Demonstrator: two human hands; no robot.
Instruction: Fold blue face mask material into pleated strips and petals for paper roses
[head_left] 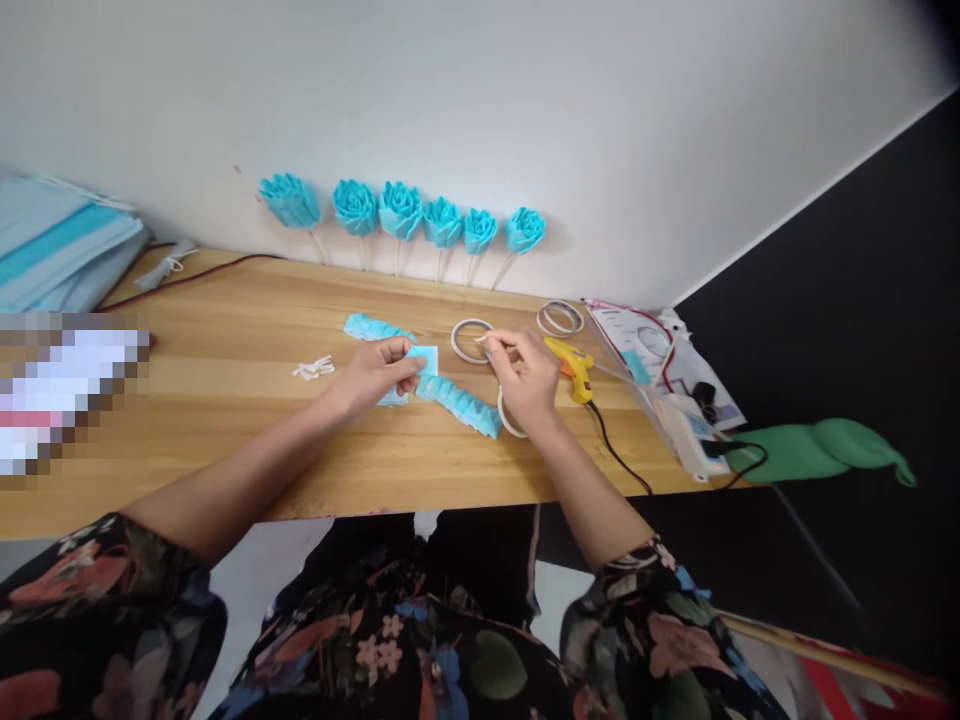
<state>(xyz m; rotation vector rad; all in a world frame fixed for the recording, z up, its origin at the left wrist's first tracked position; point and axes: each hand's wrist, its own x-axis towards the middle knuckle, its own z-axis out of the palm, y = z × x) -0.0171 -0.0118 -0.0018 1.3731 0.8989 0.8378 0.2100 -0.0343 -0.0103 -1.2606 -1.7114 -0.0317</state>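
- My left grip (375,375) pinches the blue pleated strip (461,403), which trails across the bench (225,330) toward four o'clock.
- My right grip (525,380) clenches a thin stick (484,338).
- The glue gun (574,368) at three o'clock could burn my wrist, and a slack pinch could unfold the pleats.

A craft workbench: paper roses (400,210), glue gun (571,368) and tape rolls (559,318).
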